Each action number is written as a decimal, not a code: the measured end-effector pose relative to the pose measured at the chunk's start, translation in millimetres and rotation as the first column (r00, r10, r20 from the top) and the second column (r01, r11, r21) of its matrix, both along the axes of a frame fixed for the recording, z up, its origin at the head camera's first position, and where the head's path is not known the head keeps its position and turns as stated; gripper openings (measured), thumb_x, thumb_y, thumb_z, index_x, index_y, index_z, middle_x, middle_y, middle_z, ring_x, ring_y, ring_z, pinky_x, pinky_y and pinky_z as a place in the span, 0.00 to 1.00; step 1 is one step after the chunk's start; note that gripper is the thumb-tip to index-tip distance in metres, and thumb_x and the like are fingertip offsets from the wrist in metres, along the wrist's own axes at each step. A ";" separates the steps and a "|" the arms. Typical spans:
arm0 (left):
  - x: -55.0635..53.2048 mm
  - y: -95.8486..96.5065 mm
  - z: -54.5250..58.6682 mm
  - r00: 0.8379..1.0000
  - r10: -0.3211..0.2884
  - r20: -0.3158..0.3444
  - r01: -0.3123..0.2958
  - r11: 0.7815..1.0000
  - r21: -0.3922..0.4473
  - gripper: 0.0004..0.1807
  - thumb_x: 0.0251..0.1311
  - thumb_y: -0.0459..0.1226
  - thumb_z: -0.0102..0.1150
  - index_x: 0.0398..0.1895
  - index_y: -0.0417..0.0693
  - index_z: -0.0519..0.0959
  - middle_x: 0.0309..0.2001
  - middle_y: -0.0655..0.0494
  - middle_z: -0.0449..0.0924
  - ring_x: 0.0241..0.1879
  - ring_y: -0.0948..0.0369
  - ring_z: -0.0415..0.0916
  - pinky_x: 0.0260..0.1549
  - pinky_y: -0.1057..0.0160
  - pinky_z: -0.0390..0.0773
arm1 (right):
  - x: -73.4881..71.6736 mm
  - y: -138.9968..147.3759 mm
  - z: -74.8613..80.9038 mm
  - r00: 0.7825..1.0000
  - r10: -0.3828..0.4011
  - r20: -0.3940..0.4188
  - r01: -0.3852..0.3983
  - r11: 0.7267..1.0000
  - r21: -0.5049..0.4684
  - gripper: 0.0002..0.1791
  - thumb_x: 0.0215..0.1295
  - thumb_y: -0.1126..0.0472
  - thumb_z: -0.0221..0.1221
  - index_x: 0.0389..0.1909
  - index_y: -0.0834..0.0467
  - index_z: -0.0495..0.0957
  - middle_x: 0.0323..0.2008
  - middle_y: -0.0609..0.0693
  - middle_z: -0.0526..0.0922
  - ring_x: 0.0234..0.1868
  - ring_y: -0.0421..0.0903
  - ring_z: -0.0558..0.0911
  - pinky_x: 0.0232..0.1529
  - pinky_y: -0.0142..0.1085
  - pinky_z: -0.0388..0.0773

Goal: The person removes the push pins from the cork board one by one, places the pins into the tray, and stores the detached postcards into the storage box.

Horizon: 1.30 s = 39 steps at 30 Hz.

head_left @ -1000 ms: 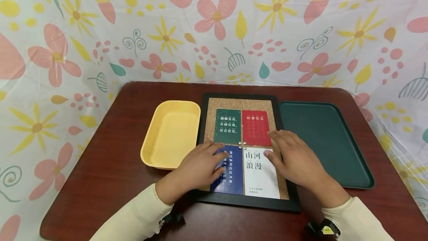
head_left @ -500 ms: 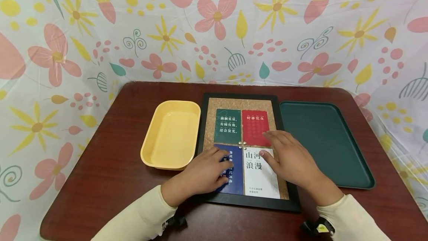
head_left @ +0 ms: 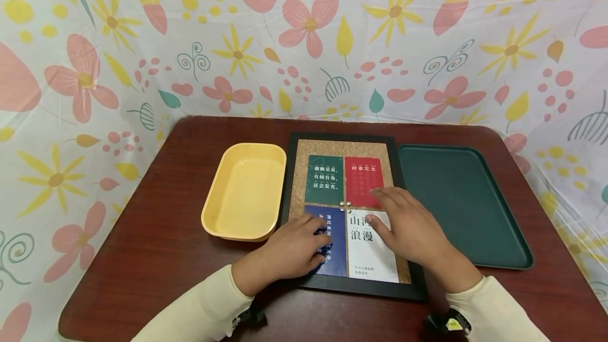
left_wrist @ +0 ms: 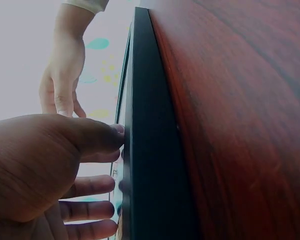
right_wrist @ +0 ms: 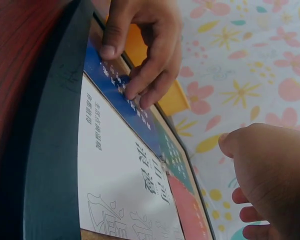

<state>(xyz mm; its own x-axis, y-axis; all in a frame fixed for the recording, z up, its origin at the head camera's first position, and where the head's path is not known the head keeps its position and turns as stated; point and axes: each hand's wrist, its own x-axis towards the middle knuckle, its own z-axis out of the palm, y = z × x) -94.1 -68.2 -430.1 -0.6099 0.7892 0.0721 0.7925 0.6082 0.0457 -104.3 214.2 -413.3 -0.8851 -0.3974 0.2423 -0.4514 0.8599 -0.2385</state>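
Left hand (head_left: 294, 247) held palm-down, fingers (left_wrist: 92, 210) parted and loosely bent, thumb (left_wrist: 95, 136) set on their near side, right hand (head_left: 411, 223) held opposite, fingers extended, thumb spread away from them, forearms (head_left: 195, 306) angled inward behind both hands

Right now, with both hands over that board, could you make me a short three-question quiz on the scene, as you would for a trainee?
1. In the head view, which card is at the upper right of the framed corkboard? A) green B) red C) white
2. True or false: the yellow container and the dark green tray lie on opposite sides of the framed corkboard.
3. In the head view, which of the hands covers part of the blue card?

Key: 1. B, the red card. 2. True. 3. The left hand.
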 end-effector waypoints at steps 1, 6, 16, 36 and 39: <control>0.2 0.1 0.0 1.000 -0.001 0.001 0.001 1.000 -0.001 0.18 0.66 0.51 0.65 0.55 0.59 0.85 0.60 0.54 0.77 0.58 0.56 0.71 0.57 0.55 0.75 | 0.1 -0.3 -0.1 1.000 -0.001 0.001 0.001 1.000 0.000 0.36 0.65 0.48 0.67 0.68 0.63 0.73 0.65 0.62 0.76 0.68 0.62 0.69 0.65 0.61 0.68; 1.4 0.6 0.7 1.000 0.000 0.002 0.000 1.000 -0.009 0.17 0.66 0.50 0.65 0.55 0.58 0.85 0.58 0.54 0.78 0.57 0.56 0.72 0.57 0.56 0.75 | -0.1 -1.9 -0.5 1.000 0.004 -0.006 -0.004 1.000 -0.001 0.36 0.66 0.47 0.67 0.68 0.63 0.73 0.64 0.62 0.76 0.68 0.62 0.70 0.64 0.61 0.68; 1.9 1.9 0.1 1.000 0.002 0.001 -0.002 1.000 -0.013 0.17 0.66 0.50 0.65 0.55 0.59 0.85 0.58 0.55 0.78 0.58 0.56 0.72 0.57 0.55 0.75 | -2.7 -5.0 -2.4 1.000 0.018 -0.014 -0.018 1.000 0.002 0.35 0.66 0.47 0.67 0.67 0.62 0.74 0.63 0.62 0.78 0.66 0.61 0.72 0.63 0.60 0.70; 2.0 0.4 -1.4 1.000 0.005 -0.001 -0.005 1.000 -0.006 0.15 0.66 0.50 0.64 0.53 0.60 0.85 0.58 0.56 0.78 0.58 0.57 0.72 0.57 0.55 0.75 | -6.9 -14.0 -14.4 0.998 0.056 -0.016 -0.057 0.998 -0.001 0.24 0.66 0.49 0.68 0.56 0.61 0.82 0.55 0.58 0.83 0.59 0.57 0.78 0.58 0.56 0.76; 2.0 0.4 -1.1 1.000 0.004 -0.001 -0.004 1.000 -0.006 0.15 0.66 0.50 0.64 0.53 0.60 0.85 0.58 0.56 0.78 0.58 0.57 0.72 0.57 0.55 0.75 | -7.4 -14.8 -15.2 0.999 0.048 -0.009 -0.048 0.999 0.000 0.23 0.66 0.49 0.68 0.55 0.60 0.82 0.54 0.57 0.83 0.58 0.56 0.79 0.57 0.55 0.77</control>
<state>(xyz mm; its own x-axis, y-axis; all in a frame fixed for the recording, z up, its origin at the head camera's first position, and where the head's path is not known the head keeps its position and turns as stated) -92.0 -67.9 -431.2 -0.6130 0.7871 0.0684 0.7900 0.6117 0.0416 -111.7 199.4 -428.5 -0.8627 -0.4392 0.2508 -0.4943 0.8371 -0.2344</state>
